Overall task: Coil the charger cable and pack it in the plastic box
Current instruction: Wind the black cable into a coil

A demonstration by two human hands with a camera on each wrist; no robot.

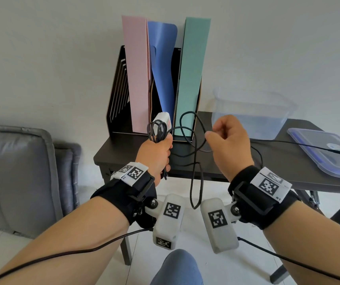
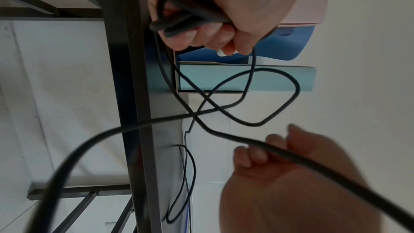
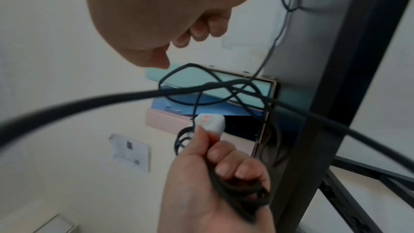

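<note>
The black charger cable (image 1: 194, 161) is partly wound into loops. My left hand (image 1: 165, 145) grips those loops in a fist together with the white charger plug (image 1: 162, 120), which sticks up above the fist. My right hand (image 1: 210, 136) pinches a free stretch of the cable a short way to the right, at about the same height. A loose loop hangs down between my wrists. The cable's far end (image 1: 338, 151) lies on the blue-rimmed lid (image 1: 319, 161). The clear plastic box (image 1: 251, 114) stands open on the table behind my right hand. In the right wrist view the plug (image 3: 209, 123) shows above the left hand's fingers (image 3: 226, 166).
A dark table (image 1: 278, 161) carries a black file rack (image 1: 119, 95) with pink, blue and green folders at its back left. A grey cushioned seat (image 1: 21, 171) stands to the left. My knee (image 1: 177, 268) is at the bottom edge.
</note>
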